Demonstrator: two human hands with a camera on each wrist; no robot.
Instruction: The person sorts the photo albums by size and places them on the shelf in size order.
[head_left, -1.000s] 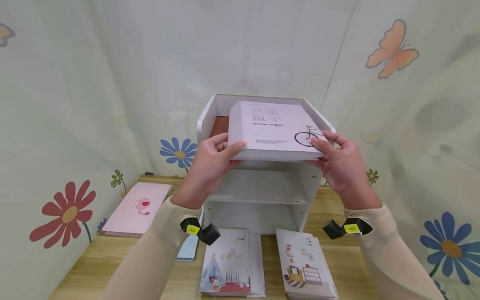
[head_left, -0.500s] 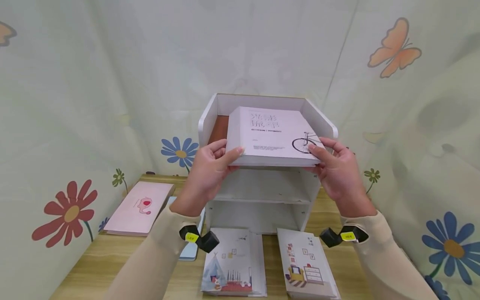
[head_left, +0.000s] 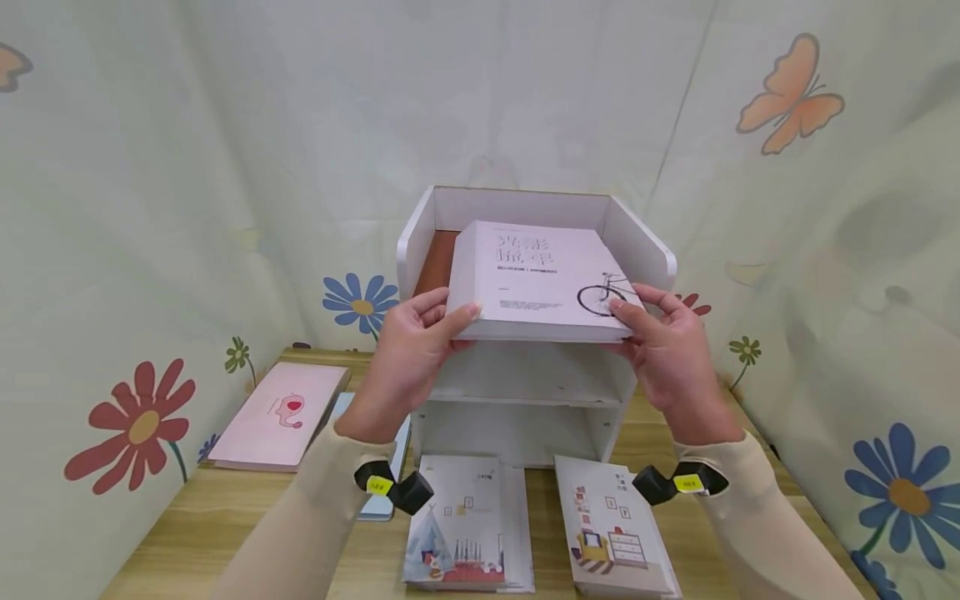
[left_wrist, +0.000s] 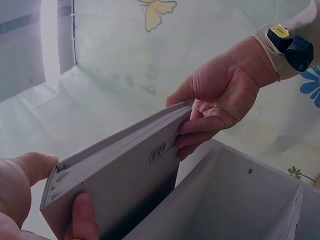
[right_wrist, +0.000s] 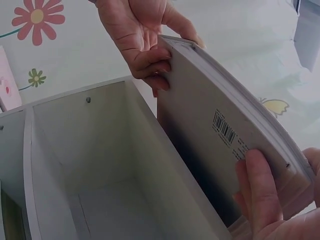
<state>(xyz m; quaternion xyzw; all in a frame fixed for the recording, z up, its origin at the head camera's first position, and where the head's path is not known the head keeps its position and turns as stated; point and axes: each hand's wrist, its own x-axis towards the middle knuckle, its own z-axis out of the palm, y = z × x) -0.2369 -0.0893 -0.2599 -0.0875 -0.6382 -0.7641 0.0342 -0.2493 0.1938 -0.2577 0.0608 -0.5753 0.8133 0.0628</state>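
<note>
A thick white photo album or book (head_left: 540, 275) with a bicycle printed on its cover lies level between both hands, over the front of the white shelf unit's top. My left hand (head_left: 416, 342) grips its near left corner, thumb on the cover and fingers beneath. At the near right corner my right hand (head_left: 671, 350) pinches it the same way, thumb beside the bicycle wheel. Seen from below in the wrist views, the back cover (right_wrist: 200, 105) carries a barcode, and fingers of both hands press against that underside.
Below the hands, the white shelf unit (head_left: 517, 437) has bare shelves and raised sides around its brown top. Two illustrated books, one with a tent (head_left: 453, 525) and one with a yellow armchair (head_left: 615, 529), lie before it. A pink book (head_left: 281, 412) and a light blue one (head_left: 378, 507) lie left on the wooden table (head_left: 176, 533).
Both hands have brought the white book slightly toward me and lower in the head view, with a small shift left. The grip looks the same, and the other books have stayed put.
</note>
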